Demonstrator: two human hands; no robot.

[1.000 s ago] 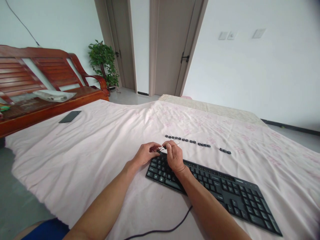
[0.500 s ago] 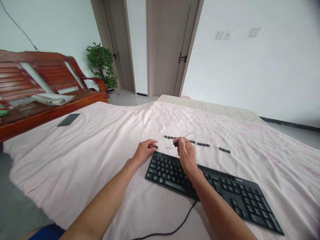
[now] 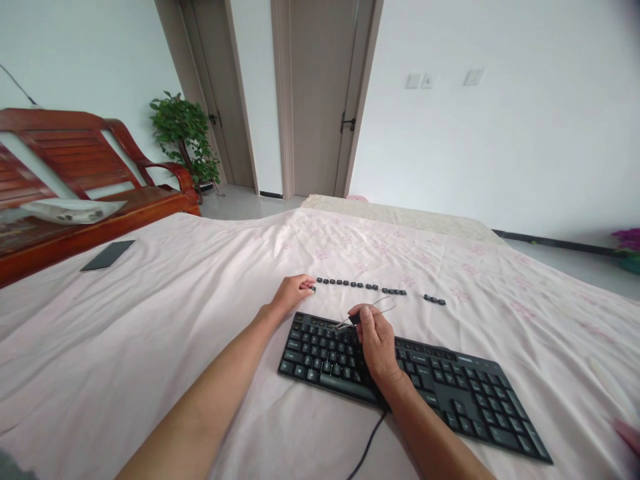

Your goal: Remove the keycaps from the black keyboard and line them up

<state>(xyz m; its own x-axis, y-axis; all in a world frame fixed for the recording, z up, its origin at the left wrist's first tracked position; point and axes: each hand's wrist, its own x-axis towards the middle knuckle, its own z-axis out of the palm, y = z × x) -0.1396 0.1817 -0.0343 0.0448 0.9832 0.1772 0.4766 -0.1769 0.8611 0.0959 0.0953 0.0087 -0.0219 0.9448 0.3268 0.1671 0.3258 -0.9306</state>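
My left hand (image 3: 295,292) pinches a small black keycap (image 3: 313,289) just above the cloth, near the left end of a row of loose keycaps (image 3: 353,285). My right hand (image 3: 375,333) is closed around the black handle of a wire keycap puller (image 3: 355,319). One wire end points down at the upper rows of the black keyboard (image 3: 440,393); whether it touches a key I cannot tell. The other wire loop sticks out behind the hand. Along the keyboard's top edge several key positions show bare sockets. My right hand and forearm cover its middle.
A pink flowered cloth (image 3: 240,267) lies under everything, with wrinkles. The keyboard's black cable (image 3: 370,443) runs toward me. A dark flat phone-like slab (image 3: 109,255) lies at the left, beside a wooden bench (image 3: 75,160). Behind stands a green plant (image 3: 185,137).
My right hand with the puller has come back from above the keycap row to the keyboard's upper keys. My left hand has moved its keycap closer to the row's end. The view has shifted right.
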